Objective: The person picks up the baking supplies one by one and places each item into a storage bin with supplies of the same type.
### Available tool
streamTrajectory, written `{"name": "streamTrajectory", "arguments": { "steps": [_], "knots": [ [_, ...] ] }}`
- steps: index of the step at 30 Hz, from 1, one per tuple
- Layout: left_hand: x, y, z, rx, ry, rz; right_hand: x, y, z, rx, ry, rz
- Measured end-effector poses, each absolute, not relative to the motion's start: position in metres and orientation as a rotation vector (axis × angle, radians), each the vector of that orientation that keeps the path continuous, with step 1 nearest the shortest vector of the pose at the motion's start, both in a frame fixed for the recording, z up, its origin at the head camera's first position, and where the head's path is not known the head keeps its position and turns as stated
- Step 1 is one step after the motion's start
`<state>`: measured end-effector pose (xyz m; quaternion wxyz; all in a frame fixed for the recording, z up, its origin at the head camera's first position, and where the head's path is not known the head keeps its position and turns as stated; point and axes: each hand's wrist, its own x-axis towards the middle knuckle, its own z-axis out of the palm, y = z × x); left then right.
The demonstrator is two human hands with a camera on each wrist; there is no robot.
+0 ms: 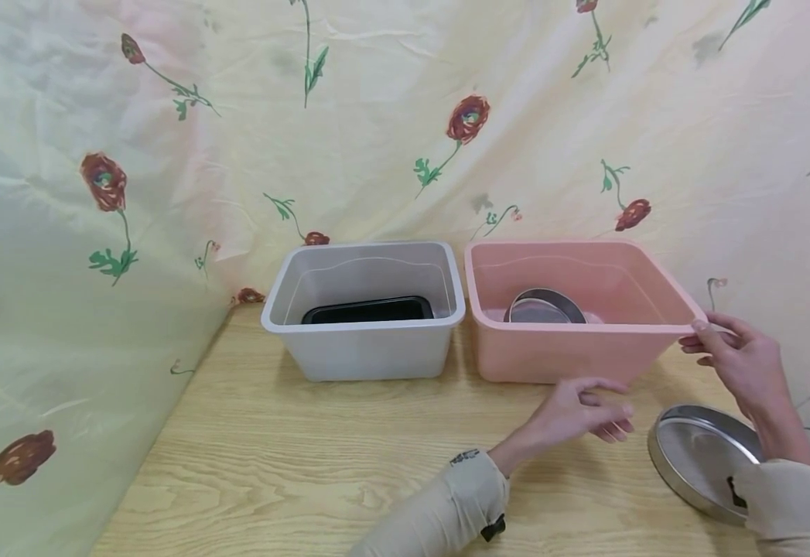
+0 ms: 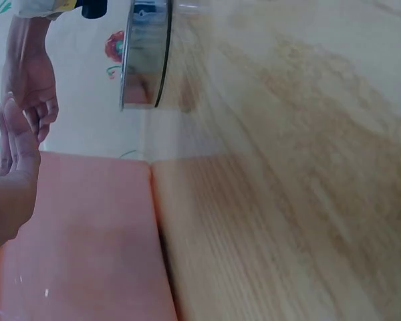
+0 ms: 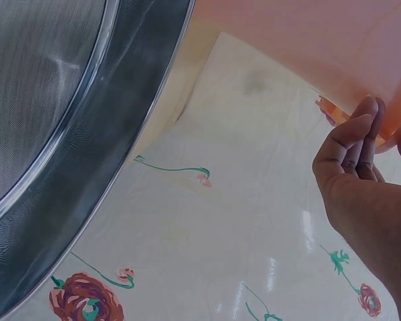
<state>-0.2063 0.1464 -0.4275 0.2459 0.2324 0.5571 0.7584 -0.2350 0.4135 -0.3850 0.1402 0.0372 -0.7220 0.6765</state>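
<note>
A pink plastic bin (image 1: 558,354) stands on the table, right of centre. My right hand (image 1: 749,363) pinches the rim at its front right corner; the right wrist view has the fingers (image 3: 347,144) under that rim. Just in front of the bin, my left hand (image 1: 582,414) hovers with loosely bent fingers and nothing in them. Inside the bin sits a small round metal sieve (image 1: 542,309), its lower part hidden by the front wall. A larger round sieve (image 1: 704,456) with fine mesh (image 3: 37,87) lies near my right forearm, partly covered by the sleeve.
To the left of the pink bin stands a light grey bin (image 1: 377,352) holding a black tray-like item (image 1: 370,311). Both are on a wood-grain table (image 1: 293,464). A flowered cloth (image 1: 377,131) hangs behind and at the sides.
</note>
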Motion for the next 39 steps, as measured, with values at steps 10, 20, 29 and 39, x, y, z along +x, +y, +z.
{"name": "streamTrajectory", "arguments": {
  "steps": [10, 20, 29, 39],
  "knots": [
    [-0.199, 0.153, -0.437, 0.602, 1.514, 2.077, -0.235, 0.413, -0.386, 0.123, -2.059, 1.978],
    [-0.194, 0.164, -0.445, 0.573, 1.487, 2.093, -0.234, 0.412, -0.387, 0.144, -2.037, 1.993],
    [-0.193, 0.169, -0.452, 0.527, 1.483, 2.116, -0.234, 0.413, -0.386, 0.125, -2.087, 1.919],
    [-0.190, 0.176, -0.460, 0.436, 1.462, 2.153, -0.231, 0.410, -0.383, 0.096, -2.081, 1.952]
  ]
}}
